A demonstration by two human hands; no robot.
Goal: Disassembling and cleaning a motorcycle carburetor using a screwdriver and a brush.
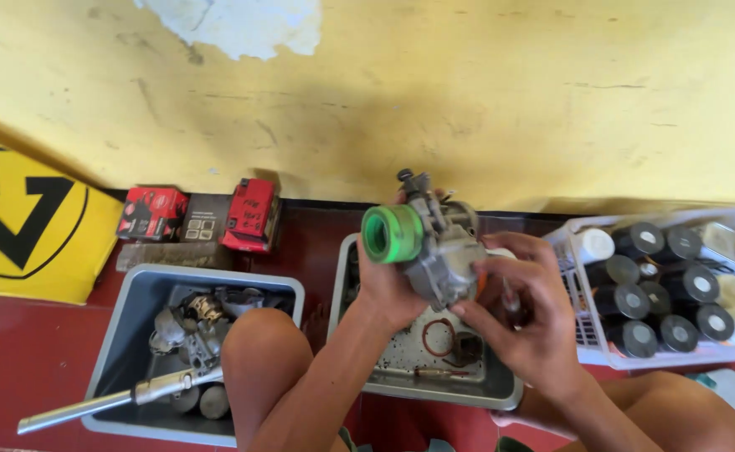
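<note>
Fingers [468, 308] of both hands grip grey carburetor [444, 251].

Both forearms are bare to the elbow with no sleeve, watch or ring showing, the left hand [388, 285] and right hand [526, 322] are ungloved with short plain nails, and both knees are bare too.

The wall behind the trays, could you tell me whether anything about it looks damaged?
Yes. A patch of yellow paint has flaked off the wall at the top, baring white beneath, with scuffs and cracks lower down.
</note>
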